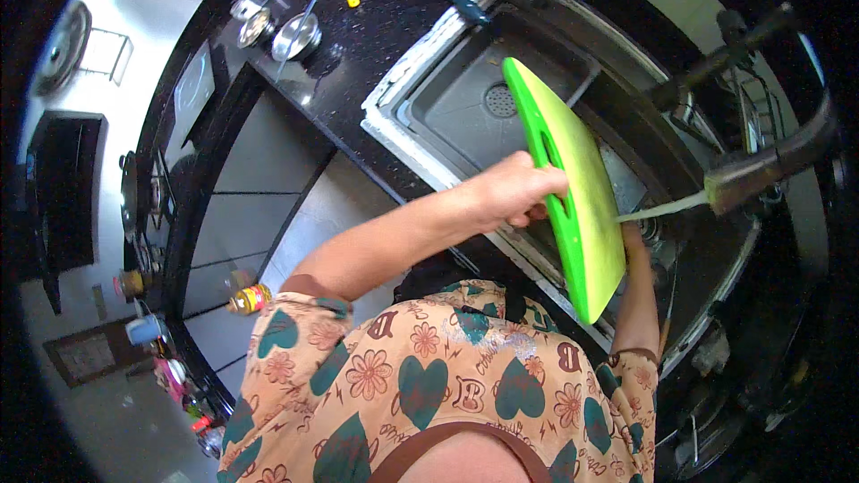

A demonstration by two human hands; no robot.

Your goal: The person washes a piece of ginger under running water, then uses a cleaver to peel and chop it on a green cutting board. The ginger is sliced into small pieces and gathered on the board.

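My left hand [523, 190] grips the green cutting board [583, 192] at its handle slot, holding it tilted over the sink [452, 125]. My right hand [633, 236] is on the board's far side, mostly hidden; I can't tell whether it's closed. Water [667, 208] runs from the faucet [747, 181] toward the board. On the counter [362, 58], a metal bowl [308, 41] holds a long-handled utensil [310, 7].

The chopping board [591, 206] stands against and right of the left fingers [546, 182], above the sink [456, 121]; farther right is the tap [769, 167]; ahead, the drain [501, 100]; far ahead-left, on the tabletop [380, 54], a bowl [302, 38].
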